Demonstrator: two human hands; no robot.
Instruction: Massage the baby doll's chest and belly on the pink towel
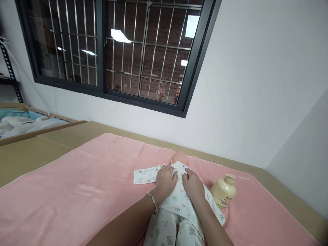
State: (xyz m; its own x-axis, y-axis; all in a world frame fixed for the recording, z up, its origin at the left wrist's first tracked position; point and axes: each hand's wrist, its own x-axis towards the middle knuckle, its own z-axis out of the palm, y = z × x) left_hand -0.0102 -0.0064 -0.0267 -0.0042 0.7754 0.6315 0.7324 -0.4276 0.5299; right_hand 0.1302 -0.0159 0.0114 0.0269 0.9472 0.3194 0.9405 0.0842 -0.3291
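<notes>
A baby doll (180, 157) lies on its back on a pink blanket (84, 191), its smooth head partly hidden by the collar. It wears a white long-sleeved shirt (177, 201) and matching trousers (165, 227), both printed with small green and pink figures. On the left side of the chest, my left hand (166, 180) has its fingers curled onto the shirt near the shoulder. My right hand (193, 184) grips the shirt on the other side, thumb close to the fingers. One sleeve stretches out to the left; the other slants down behind my right forearm.
A cream-yellow bottle (223, 191) stands on the blanket to the right of the doll. The brown tabletop (58, 145) shows around the blanket. A white wall (243, 85) and a barred window (143, 51) rise behind. At far left, a wooden-edged bed (38, 124) holds blue and white cloth.
</notes>
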